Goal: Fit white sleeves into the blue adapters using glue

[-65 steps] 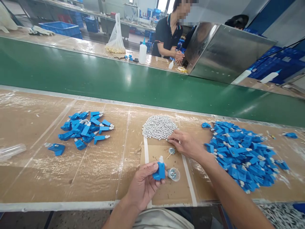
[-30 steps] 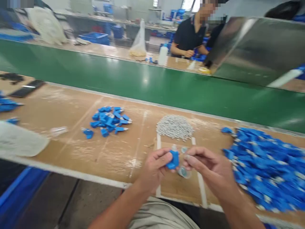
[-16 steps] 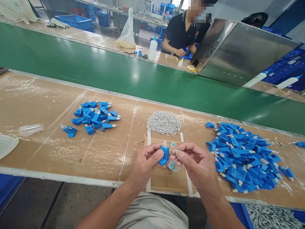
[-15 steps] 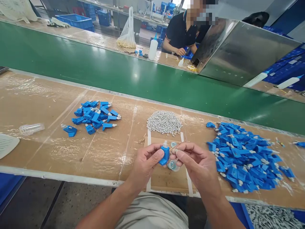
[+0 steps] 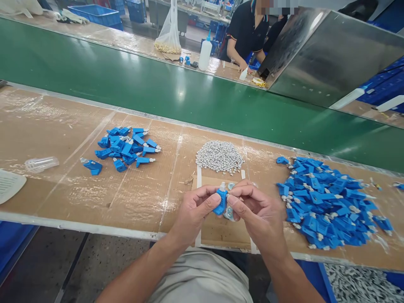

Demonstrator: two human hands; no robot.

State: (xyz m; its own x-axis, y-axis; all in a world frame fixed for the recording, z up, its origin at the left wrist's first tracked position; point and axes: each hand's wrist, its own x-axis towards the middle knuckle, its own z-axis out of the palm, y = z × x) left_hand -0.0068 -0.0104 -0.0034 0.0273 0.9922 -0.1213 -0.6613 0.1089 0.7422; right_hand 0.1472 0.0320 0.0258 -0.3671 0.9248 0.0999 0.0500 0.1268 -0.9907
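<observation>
Left blue pile (image 5: 126, 147): lay on the brown bench (image 5: 139, 193).
Left hand (image 5: 194, 213): held the blue piece (image 5: 221, 202) between thumb and fingers, pale tip (image 5: 222, 186) up, nearer than the grey heap (image 5: 219, 155).
Piece's right side: seemed the spot being worked; called next for a steady hold and fine pressure.
Small cup (image 5: 229, 214): showed only partly past the right hand (image 5: 259, 207).
Right hand: pinched narrowly at the piece, perhaps on a tiny part; hidden by fingertips.

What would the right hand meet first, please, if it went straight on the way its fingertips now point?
Most likely the blue piece held in the left hand; the fingertips of the right hand are right beside it, though whether they touch it is unclear.
</observation>
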